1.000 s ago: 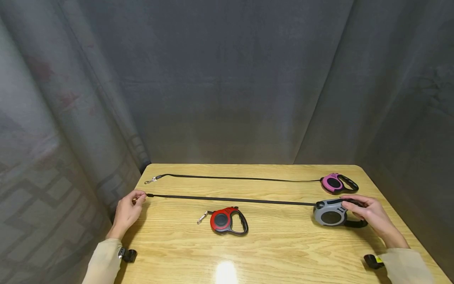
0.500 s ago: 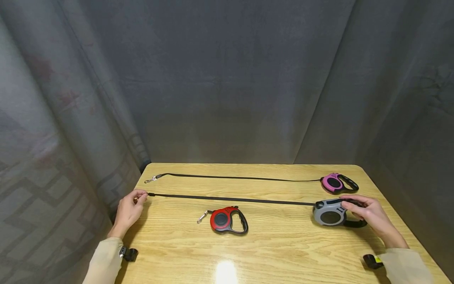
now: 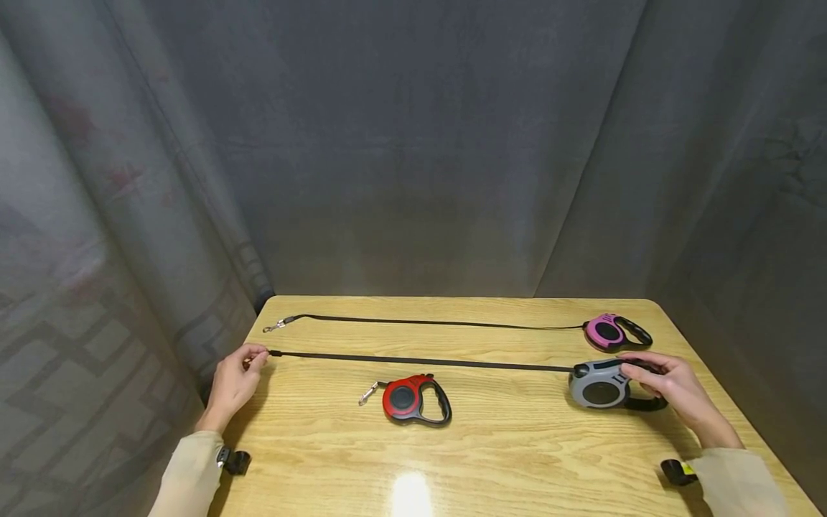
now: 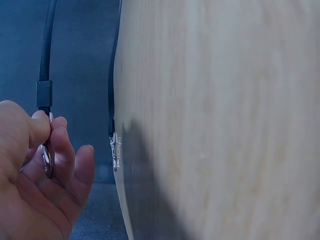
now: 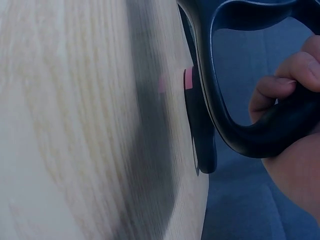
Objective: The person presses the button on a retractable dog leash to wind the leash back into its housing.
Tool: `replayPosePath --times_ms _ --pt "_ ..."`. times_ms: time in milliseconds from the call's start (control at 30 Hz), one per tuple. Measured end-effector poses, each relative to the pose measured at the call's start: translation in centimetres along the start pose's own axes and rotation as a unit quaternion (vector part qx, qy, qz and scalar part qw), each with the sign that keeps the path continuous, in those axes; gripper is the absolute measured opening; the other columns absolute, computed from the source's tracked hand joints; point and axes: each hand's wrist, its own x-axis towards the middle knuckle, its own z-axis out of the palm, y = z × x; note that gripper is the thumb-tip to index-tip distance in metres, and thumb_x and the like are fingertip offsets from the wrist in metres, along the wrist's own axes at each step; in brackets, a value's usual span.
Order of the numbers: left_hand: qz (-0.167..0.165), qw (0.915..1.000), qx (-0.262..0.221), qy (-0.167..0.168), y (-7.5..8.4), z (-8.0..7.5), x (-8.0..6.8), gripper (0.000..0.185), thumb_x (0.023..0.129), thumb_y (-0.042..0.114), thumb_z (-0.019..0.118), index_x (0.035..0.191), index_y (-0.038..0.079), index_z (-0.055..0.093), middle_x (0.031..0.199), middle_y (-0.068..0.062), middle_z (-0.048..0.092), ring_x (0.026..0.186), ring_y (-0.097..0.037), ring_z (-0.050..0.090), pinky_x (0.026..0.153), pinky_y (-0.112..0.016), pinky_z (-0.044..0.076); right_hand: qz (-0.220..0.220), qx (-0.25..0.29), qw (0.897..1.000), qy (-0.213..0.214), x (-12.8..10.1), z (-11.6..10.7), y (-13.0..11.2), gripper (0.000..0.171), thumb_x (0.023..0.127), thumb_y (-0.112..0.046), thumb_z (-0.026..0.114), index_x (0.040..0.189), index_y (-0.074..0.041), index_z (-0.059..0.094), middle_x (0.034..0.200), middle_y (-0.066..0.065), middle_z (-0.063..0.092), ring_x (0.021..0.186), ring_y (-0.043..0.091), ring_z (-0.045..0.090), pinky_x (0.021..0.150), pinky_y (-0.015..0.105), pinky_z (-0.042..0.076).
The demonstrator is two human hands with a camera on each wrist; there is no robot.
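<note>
1. Only the left wrist view shows the metal clip (image 4: 46, 160) pinched in the left hand (image 3: 234, 382).
2. The right wrist view shows the fingers (image 5: 280, 85) of the right hand (image 3: 672, 391) curled around the black handle (image 5: 250, 135).
3. The grey leash (image 3: 601, 388) lies on the desk (image 3: 517, 459), and its strap (image 3: 420, 361) is stretched between both hands.

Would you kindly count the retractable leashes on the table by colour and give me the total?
Pink leash: 1
Grey leash: 1
Red leash: 1
Total: 3
</note>
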Motion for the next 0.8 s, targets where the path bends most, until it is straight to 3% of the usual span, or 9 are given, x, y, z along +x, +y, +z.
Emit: replayPosePath --times_ms 200,467,800 --pt "-0.014 0.9996 -0.022 -0.009 0.6 0.1 0.1 0.016 0.106 0.013 0.065 0.11 0.002 0.075 0.102 -0.016 0.078 0.08 0.003 0.056 0.068 -0.017 0.046 0.0 0.002 1.0 -0.004 0.1 -0.1 0.0 0.03 0.103 0.0 0.064 0.113 -0.023 0.08 0.062 -0.007 0.041 0.055 0.03 0.033 0.051 0.041 0.028" --pt "-0.011 0.9993 -0.035 -0.01 1.6 -0.1 0.6 0.015 0.105 0.012 0.065 0.108 0.002 0.075 0.099 -0.016 0.078 0.075 0.0 0.056 0.066 -0.019 0.044 0.002 0.0 1.0 -0.001 0.1 -0.1 0.0 0.031 0.102 0.0 0.065 0.112 -0.024 0.08 0.061 -0.007 0.04 0.055 0.03 0.033 0.051 0.04 0.028" --pt "-0.017 0.9989 -0.04 -0.014 1.7 0.1 0.4 0.015 0.106 0.012 0.064 0.109 0.001 0.074 0.096 -0.016 0.077 0.072 -0.001 0.055 0.064 -0.02 0.045 -0.008 -0.006 1.0 -0.002 0.2 0.0 0.1 0.024 0.102 0.001 0.065 0.113 -0.015 0.08 0.061 0.0 0.036 0.054 0.029 0.032 0.05 0.038 0.028"
